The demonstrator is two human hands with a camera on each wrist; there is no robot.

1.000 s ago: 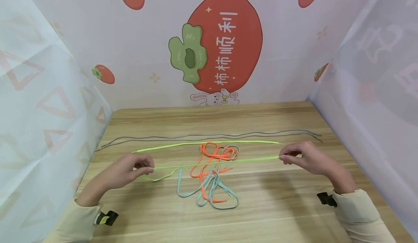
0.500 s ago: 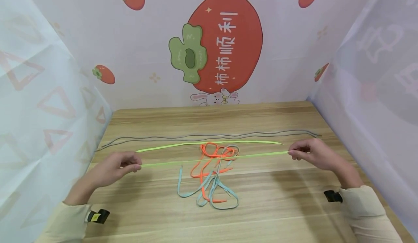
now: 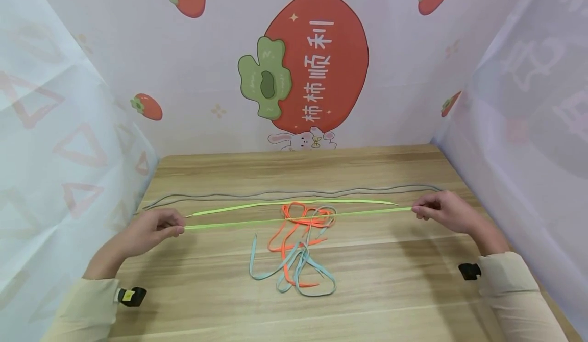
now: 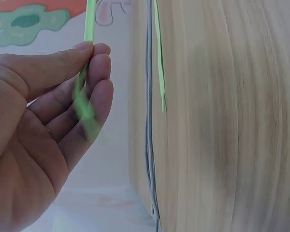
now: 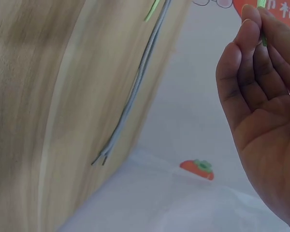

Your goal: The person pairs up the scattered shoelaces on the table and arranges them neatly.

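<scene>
A neon yellow-green shoelace [image 3: 294, 217] is stretched taut between my two hands, above the table. My left hand [image 3: 149, 232] pinches it between thumb and index finger; in the left wrist view a short loose end [image 4: 84, 108] dangles past the fingers, blurred. On the other side my right hand [image 3: 447, 213] pinches the lace close to its tip [image 5: 264, 39]. Just behind it a second neon shoelace [image 3: 239, 206] lies almost straight on the table, and beyond that run two grey shoelaces [image 3: 271, 194] side by side.
Near the table's middle an orange shoelace [image 3: 284, 258] lies in loops, tangled with a light blue-grey shoelace [image 3: 331, 286]. The wooden table [image 3: 390, 301] meets a printed back sheet [image 3: 390, 76], with white sheets at left and right.
My hands have moved apart and slightly away, drawing the neon lace out longer and straighter. Its loose tail near the left hand no longer shows on the table side in the head view.
</scene>
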